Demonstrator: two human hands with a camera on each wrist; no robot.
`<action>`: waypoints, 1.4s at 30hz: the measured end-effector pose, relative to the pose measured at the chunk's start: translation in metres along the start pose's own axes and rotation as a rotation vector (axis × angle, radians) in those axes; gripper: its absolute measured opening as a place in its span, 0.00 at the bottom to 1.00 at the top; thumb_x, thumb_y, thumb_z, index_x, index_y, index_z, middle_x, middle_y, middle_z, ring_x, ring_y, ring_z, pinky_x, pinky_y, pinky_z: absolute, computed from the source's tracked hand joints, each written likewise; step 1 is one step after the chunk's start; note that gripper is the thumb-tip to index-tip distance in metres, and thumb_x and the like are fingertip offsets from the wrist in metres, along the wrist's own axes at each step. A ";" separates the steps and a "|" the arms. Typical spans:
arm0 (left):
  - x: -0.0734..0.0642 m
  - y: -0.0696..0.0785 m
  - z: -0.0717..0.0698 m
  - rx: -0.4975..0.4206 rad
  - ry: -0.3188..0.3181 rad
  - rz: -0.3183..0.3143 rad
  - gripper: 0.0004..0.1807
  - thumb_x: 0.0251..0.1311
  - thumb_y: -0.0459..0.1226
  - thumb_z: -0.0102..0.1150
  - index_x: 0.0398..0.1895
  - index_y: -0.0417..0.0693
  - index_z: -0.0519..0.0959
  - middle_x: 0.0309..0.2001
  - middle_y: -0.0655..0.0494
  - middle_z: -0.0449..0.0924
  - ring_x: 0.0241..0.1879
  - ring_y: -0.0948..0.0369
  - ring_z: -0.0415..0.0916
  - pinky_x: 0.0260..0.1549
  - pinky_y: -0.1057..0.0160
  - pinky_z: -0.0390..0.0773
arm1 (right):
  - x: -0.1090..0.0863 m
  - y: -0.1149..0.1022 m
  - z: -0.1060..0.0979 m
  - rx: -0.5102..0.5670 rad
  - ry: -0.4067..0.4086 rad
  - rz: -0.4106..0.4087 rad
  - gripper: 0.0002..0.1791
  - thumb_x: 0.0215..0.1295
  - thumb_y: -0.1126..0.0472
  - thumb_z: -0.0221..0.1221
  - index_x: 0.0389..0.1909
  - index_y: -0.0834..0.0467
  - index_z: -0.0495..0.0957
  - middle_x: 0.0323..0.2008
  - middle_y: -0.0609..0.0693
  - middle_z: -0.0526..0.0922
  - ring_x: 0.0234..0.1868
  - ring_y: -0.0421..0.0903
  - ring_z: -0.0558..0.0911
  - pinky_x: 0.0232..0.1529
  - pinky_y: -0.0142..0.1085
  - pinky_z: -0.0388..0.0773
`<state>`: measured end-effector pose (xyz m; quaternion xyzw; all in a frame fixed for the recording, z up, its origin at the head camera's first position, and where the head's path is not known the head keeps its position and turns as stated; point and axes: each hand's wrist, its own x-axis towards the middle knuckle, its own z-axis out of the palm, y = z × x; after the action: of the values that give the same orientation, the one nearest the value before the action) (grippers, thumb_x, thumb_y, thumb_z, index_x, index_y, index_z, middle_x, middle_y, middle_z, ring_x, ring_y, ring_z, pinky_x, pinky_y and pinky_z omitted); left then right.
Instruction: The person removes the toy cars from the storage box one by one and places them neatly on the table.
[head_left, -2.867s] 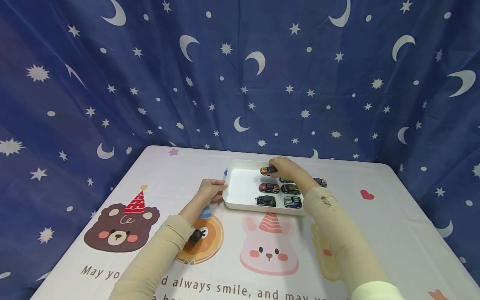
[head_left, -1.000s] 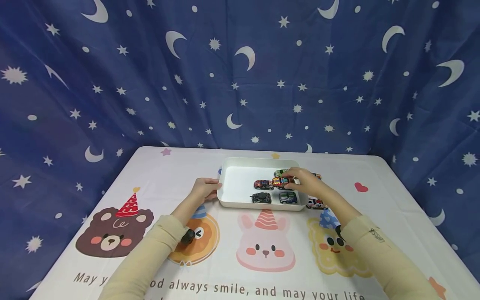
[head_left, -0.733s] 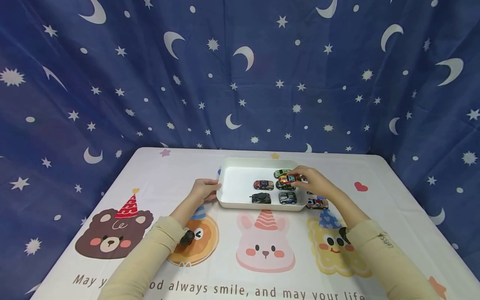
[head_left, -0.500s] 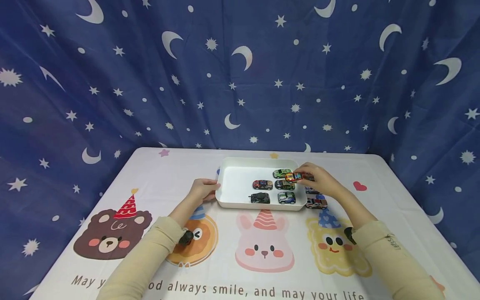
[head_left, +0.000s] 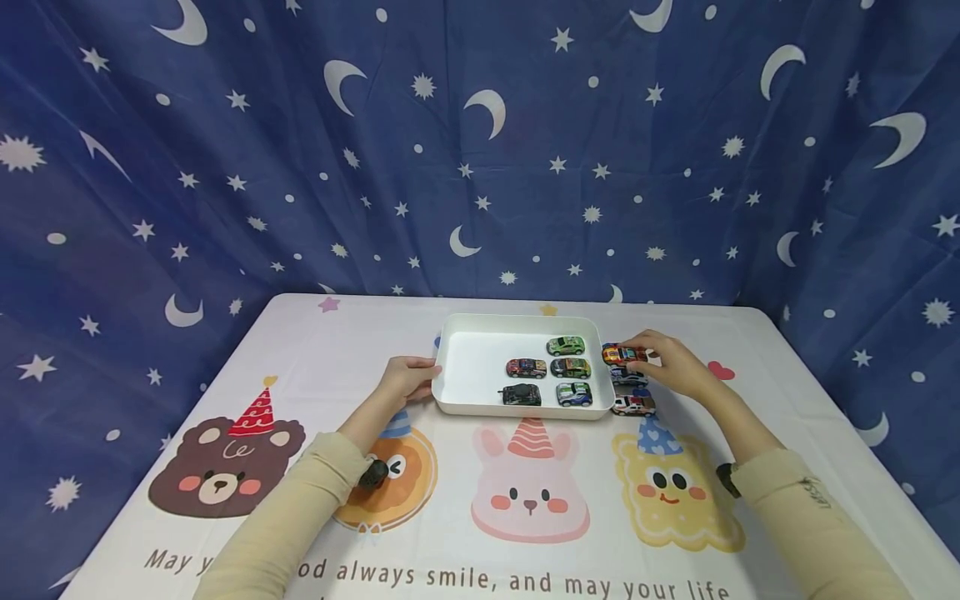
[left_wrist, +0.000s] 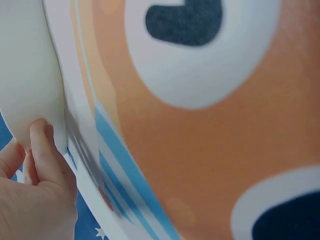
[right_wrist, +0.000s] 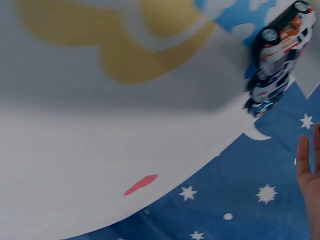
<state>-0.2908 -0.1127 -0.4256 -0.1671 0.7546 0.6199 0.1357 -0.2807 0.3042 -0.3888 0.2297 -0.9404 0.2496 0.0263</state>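
Note:
My left hand point(head_left: 407, 379) grips the left end of a white tray point(head_left: 468, 410); the left wrist view shows its thumb and fingers pinching the tray wall point(left_wrist: 31, 75). Beyond the tray's right wall, my right hand point(head_left: 671, 364) holds a red and orange toy car point(head_left: 622, 354) between thumb and fingers. Below that car, a dark blue toy car point(head_left: 628, 377) and a white and red toy car point(head_left: 633, 406) stand on the table. Inside the tray are a green car point(head_left: 566, 345), a red and blue car point(head_left: 527, 367), a black car point(head_left: 521, 394) and others.
The tray stands on a table with a printed white cloth point(head_left: 435, 567). A blue curtain point(head_left: 540, 225) with moons and stars hangs behind the table's far edge. A black round object point(head_left: 372, 474) shows at the left wrist, another dark one point(head_left: 727, 480) at the right.
My right hand has carried the red and orange car from the tray's upper middle rightward, over the other cars and past the right wall. My left hand stays on the tray.

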 end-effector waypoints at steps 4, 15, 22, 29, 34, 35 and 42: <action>-0.001 -0.001 -0.001 -0.002 0.000 0.004 0.19 0.60 0.34 0.60 0.54 0.37 0.76 0.48 0.40 0.81 0.21 0.68 0.79 0.26 0.72 0.83 | -0.006 0.008 -0.001 -0.022 0.002 0.035 0.19 0.62 0.64 0.60 0.52 0.68 0.75 0.49 0.65 0.78 0.51 0.62 0.76 0.51 0.58 0.76; -0.004 0.000 0.000 0.004 -0.007 0.021 0.19 0.61 0.34 0.59 0.55 0.37 0.76 0.50 0.38 0.79 0.22 0.69 0.78 0.27 0.71 0.83 | -0.021 0.036 -0.008 -0.050 0.075 0.077 0.18 0.61 0.67 0.60 0.51 0.69 0.75 0.48 0.68 0.77 0.50 0.65 0.75 0.47 0.59 0.76; -0.004 -0.001 0.000 -0.006 0.003 0.019 0.19 0.61 0.34 0.59 0.55 0.37 0.76 0.50 0.38 0.79 0.21 0.69 0.78 0.25 0.72 0.83 | -0.018 0.056 -0.011 -0.081 0.095 0.120 0.18 0.61 0.69 0.59 0.52 0.72 0.73 0.50 0.72 0.75 0.51 0.67 0.74 0.48 0.60 0.75; -0.001 -0.001 0.000 0.003 0.002 0.013 0.19 0.61 0.35 0.59 0.55 0.37 0.76 0.50 0.39 0.80 0.20 0.69 0.77 0.26 0.72 0.83 | -0.012 0.071 -0.012 -0.131 0.044 0.148 0.19 0.61 0.68 0.59 0.51 0.73 0.73 0.49 0.73 0.75 0.50 0.67 0.74 0.49 0.59 0.74; 0.001 0.000 0.000 0.009 -0.003 0.005 0.20 0.61 0.35 0.60 0.55 0.38 0.76 0.49 0.40 0.80 0.21 0.69 0.77 0.24 0.73 0.82 | -0.007 0.078 -0.010 -0.177 -0.003 0.140 0.19 0.60 0.67 0.60 0.49 0.74 0.73 0.47 0.73 0.77 0.48 0.67 0.75 0.48 0.58 0.75; 0.001 0.000 0.000 0.008 -0.001 0.001 0.19 0.60 0.35 0.60 0.55 0.38 0.76 0.49 0.41 0.81 0.21 0.69 0.77 0.24 0.73 0.82 | -0.006 0.080 -0.009 -0.183 -0.008 0.139 0.18 0.60 0.67 0.60 0.49 0.74 0.73 0.47 0.73 0.77 0.48 0.67 0.76 0.48 0.58 0.75; -0.001 -0.001 0.000 -0.002 0.005 -0.004 0.19 0.60 0.35 0.60 0.54 0.39 0.76 0.49 0.41 0.80 0.21 0.69 0.77 0.24 0.74 0.82 | 0.000 0.083 -0.007 -0.187 -0.029 0.143 0.18 0.60 0.68 0.60 0.48 0.75 0.74 0.45 0.73 0.77 0.47 0.67 0.76 0.48 0.58 0.75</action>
<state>-0.2892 -0.1128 -0.4258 -0.1700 0.7541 0.6199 0.1348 -0.3182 0.3715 -0.4210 0.1620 -0.9738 0.1586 0.0160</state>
